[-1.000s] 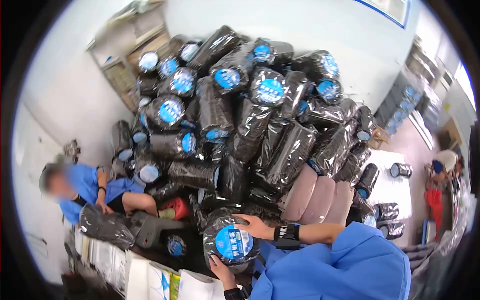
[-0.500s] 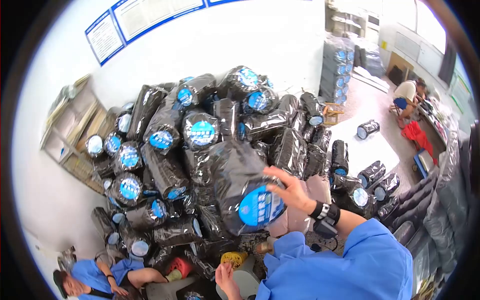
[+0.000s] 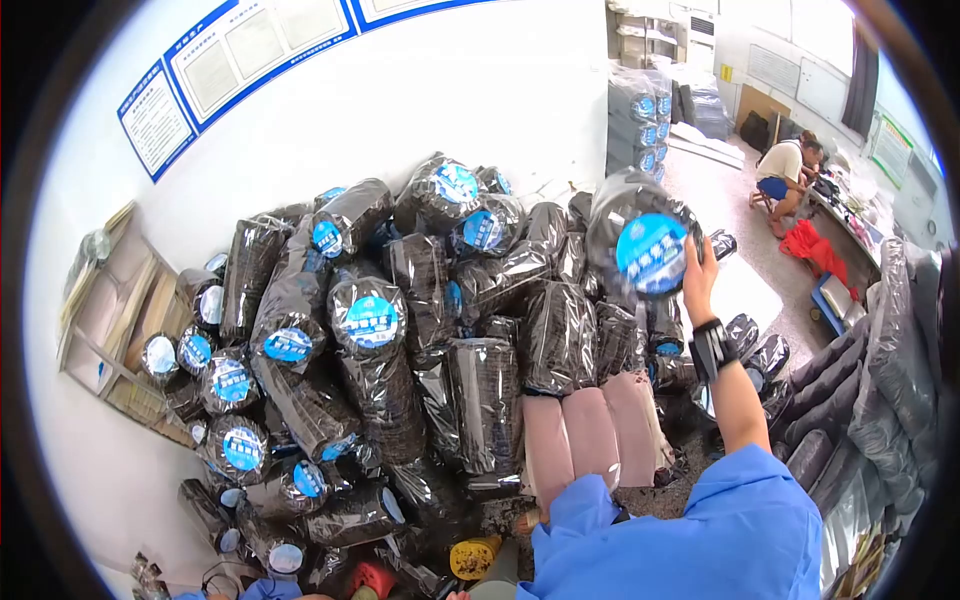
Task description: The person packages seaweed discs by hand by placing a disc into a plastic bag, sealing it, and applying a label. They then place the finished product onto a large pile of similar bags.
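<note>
My right hand, with a black watch on the wrist, is raised and grips the right side of a plastic-wrapped black roll with a round blue label. The roll is in the air at the right end of a large pile of similar wrapped rolls. Below it, pink padded rolls stand in front of the pile. At the bottom edge only a sliver of my left hand shows, near a yellow container; its fingers are hidden.
Wooden shelving stands at the left wall. Another person sits at a cluttered table at the back right, beside red cloth. A second person's blue clothing shows at the bottom left. Grey wrapped bundles line the right side.
My right hand has moved up and right with the wrapped roll, off the pile's middle. My left hand has dropped almost out of view. The camera view has shifted, and the person at bottom left is mostly out of frame.
</note>
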Demonstrator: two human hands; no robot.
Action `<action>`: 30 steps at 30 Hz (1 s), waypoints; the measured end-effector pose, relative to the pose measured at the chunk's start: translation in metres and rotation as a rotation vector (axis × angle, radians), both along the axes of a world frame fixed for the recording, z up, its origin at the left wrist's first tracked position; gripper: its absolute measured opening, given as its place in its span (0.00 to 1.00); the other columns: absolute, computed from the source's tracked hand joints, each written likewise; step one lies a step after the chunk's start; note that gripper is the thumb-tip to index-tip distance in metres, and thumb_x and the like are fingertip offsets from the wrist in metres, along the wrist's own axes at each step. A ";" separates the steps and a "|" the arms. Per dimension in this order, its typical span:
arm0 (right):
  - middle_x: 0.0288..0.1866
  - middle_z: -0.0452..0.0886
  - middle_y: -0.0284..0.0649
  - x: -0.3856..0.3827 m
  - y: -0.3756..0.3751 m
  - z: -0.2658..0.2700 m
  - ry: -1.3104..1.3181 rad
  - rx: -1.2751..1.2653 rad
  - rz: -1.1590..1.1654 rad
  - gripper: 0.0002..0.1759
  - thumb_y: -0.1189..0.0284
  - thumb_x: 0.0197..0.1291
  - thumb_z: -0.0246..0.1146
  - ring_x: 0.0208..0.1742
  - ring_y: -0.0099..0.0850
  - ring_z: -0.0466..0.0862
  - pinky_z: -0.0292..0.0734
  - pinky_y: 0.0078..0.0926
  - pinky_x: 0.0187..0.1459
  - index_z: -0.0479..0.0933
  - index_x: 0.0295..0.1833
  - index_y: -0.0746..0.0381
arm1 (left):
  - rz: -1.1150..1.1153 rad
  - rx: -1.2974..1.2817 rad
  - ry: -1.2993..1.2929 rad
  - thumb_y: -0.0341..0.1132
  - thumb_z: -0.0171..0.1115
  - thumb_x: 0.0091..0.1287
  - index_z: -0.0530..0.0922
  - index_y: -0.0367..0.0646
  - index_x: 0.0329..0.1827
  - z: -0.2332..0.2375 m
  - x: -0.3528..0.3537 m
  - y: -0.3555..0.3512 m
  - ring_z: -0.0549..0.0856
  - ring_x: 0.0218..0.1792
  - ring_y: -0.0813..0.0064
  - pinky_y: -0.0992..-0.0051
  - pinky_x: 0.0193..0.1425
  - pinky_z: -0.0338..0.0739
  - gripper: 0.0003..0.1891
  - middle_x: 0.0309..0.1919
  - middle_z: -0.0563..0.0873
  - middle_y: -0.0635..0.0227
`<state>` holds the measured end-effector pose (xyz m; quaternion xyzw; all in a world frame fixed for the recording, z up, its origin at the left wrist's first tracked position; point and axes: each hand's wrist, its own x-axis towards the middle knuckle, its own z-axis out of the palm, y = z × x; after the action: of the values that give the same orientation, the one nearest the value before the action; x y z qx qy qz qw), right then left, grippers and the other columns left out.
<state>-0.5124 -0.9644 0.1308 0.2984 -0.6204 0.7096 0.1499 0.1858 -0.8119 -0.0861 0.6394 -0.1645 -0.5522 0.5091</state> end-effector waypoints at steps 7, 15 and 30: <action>0.43 0.83 0.62 -0.056 -0.136 -0.143 0.068 0.679 -0.200 0.24 0.58 0.65 0.59 0.46 0.60 0.82 0.76 0.49 0.49 0.76 0.54 0.69 | -0.033 -0.053 -0.031 0.34 0.63 0.71 0.76 0.34 0.58 0.032 -0.026 -0.034 0.84 0.51 0.66 0.70 0.57 0.79 0.17 0.50 0.84 0.55; 0.40 0.83 0.48 0.302 -0.206 -0.256 0.108 0.692 0.717 0.10 0.70 0.69 0.56 0.44 0.42 0.84 0.77 0.35 0.48 0.78 0.47 0.64 | 0.263 0.206 -0.424 0.37 0.63 0.71 0.79 0.37 0.57 0.052 -0.038 0.064 0.85 0.42 0.71 0.74 0.48 0.81 0.17 0.44 0.86 0.61; 0.29 0.83 0.40 0.665 0.171 -0.172 0.713 0.842 3.016 0.15 0.65 0.74 0.52 0.32 0.27 0.83 0.76 0.28 0.36 0.78 0.42 0.66 | 1.488 0.266 -0.166 0.35 0.63 0.68 0.81 0.34 0.49 0.027 -0.200 0.337 0.86 0.38 0.75 0.77 0.42 0.79 0.13 0.38 0.88 0.64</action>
<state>0.1526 -0.7933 -0.0408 -0.7686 -0.1491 0.1129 0.6118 -0.0140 -0.4745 -0.0587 0.6772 0.3402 -0.0284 0.6518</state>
